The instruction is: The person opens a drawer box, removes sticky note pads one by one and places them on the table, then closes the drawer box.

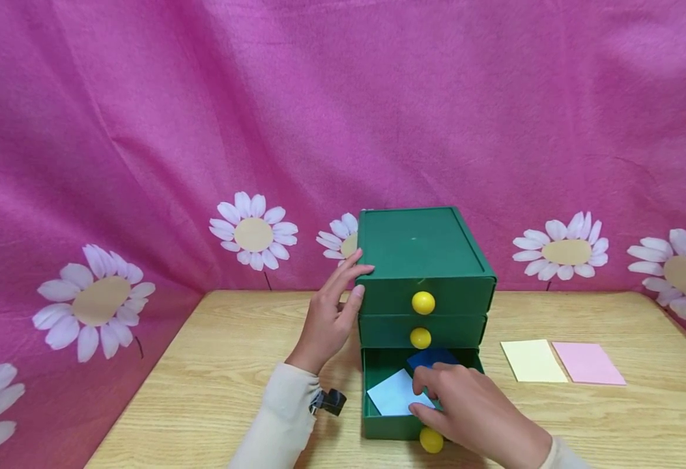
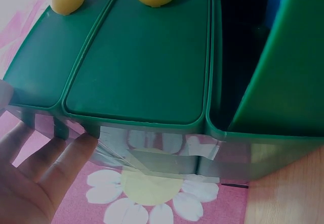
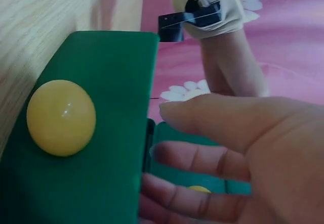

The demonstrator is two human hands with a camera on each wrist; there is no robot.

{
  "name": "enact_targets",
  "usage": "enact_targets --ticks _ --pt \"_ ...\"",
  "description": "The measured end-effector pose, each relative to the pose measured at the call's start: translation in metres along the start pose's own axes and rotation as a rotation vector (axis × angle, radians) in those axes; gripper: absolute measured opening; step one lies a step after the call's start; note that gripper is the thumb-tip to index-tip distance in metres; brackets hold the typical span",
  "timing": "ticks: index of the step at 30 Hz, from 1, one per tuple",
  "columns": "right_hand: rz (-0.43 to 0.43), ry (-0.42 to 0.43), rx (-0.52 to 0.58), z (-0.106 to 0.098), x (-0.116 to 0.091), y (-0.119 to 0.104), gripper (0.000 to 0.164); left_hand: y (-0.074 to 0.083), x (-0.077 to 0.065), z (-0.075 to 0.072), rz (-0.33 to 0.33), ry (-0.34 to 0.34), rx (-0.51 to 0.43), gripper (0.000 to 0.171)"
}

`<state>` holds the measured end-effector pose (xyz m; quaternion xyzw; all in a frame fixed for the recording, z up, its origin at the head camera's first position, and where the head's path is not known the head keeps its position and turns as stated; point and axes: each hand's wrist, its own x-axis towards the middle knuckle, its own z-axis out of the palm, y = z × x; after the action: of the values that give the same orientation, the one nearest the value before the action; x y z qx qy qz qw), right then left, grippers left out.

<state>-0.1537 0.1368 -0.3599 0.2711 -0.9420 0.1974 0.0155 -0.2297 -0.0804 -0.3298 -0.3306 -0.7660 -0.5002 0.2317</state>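
Note:
A green three-drawer box point(image 1: 421, 244) with yellow knobs has its bottom drawer point(image 1: 392, 426) pulled out. Inside that drawer a light blue square of paper point(image 1: 393, 394) lies in front of a dark blue one point(image 1: 430, 357). My right hand point(image 1: 466, 407) reaches over the drawer front, fingers bent and thumb apart from them, beside the light blue paper. In the right wrist view nothing shows between the thumb point(image 3: 202, 115) and fingers. My left hand point(image 1: 331, 319) rests against the box's left side near the top, its fingers extended along the upper edge.
To the right of the box, a pale yellow paper square point(image 1: 533, 361) and a pink one point(image 1: 589, 363) lie side by side on the wooden table point(image 1: 202, 391). A pink cloth point(image 1: 343, 117) with white flowers hangs behind and at both sides.

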Motion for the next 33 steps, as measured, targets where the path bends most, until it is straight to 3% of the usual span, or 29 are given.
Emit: enact_targets --ticks 4,10,17,24,33 --pt "0.074 -0.007 -0.006 0.005 0.011 0.001 0.018 -0.004 0.001 0.001 -0.001 0.001 0.001 0.033" --pt "0.179 -0.109 0.030 0.011 0.029 0.007 0.019 -0.029 -0.001 0.006 0.002 -0.001 0.008 0.035" --pt "0.160 -0.205 0.061 0.019 0.041 0.012 0.023 -0.038 0.000 0.007 0.038 -0.008 -0.002 0.035" --pt "0.148 -0.231 -0.042 0.029 0.049 0.010 0.037 -0.037 0.001 0.007 0.037 -0.013 -0.001 0.035" --pt "0.223 -0.339 -0.199 0.038 0.065 0.007 0.057 -0.038 0.000 0.007 0.041 -0.009 0.009 0.036"
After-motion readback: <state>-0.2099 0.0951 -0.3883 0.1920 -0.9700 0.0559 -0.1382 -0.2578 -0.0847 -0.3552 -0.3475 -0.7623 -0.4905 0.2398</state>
